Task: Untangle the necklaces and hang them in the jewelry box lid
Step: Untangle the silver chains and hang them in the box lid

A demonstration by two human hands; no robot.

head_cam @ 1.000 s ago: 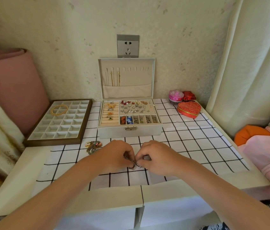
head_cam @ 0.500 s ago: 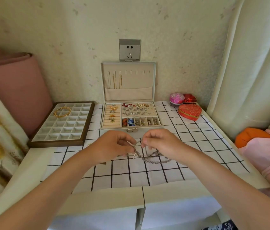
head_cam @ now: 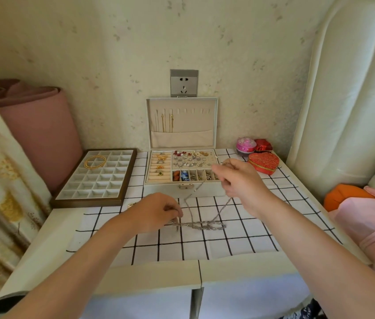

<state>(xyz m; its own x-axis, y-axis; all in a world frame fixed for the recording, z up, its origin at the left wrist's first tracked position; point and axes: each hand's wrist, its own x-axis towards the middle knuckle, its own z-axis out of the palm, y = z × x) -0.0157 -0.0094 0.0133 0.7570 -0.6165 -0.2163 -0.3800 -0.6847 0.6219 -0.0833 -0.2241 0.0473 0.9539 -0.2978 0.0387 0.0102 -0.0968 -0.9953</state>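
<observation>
- White table (head_cam: 136, 279) is spread with a checked cloth (head_cam: 239, 238). Bare squares are left toward the near edge, where a freed strand could be laid flat.
- One end of the silver chain (head_cam: 201, 225) is pinched low against the cloth by the left hand (head_cam: 156, 215), its fingers curled round it.
- Most of the chain is bunched on the cloth between the hands. Two strands are drawn up from it to the raised right hand (head_cam: 239, 183), whose fingers are curled on them.
- The pull is probably best made slowly, with the low end kept anchored, so that the knot is loosened rather than tightened.
- The box (head_cam: 159, 188) stands just behind the raised strands, so its latch (head_cam: 185, 186) should be kept clear of them.
- Open room is hemmed by the tray (head_cam: 94, 180) at left and the heart tin (head_cam: 263, 162) at right.
- Free hooks are seen in the lid (head_cam: 182, 139), right of two gold chains (head_cam: 167, 123) already hung.
</observation>
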